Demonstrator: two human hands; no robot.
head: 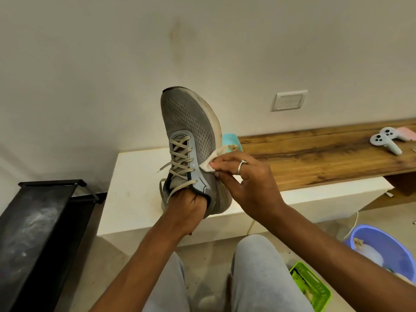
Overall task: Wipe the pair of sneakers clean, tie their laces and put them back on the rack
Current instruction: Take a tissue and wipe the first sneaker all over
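A: While the left hand [186,210] is buried in the collar of the grey sneaker [191,122], holding it up toe-high over the white cabinet [135,176], the right hand [247,183] pinches a white cloth [210,163] against the shoe's right flank!

B: And the laces [180,158]?

A: Untied, ends dangling near the left wrist. Left fingertips are hidden inside the shoe, knuckles curled at its rim.

B: Where's the rack?

A: Black rack [38,233] low on the left, well apart. Purple basin [394,246] and green basket [315,287] sit on the floor to the right.

Left hand [188,210] curled, right hand [249,176] pinching, forearms extended
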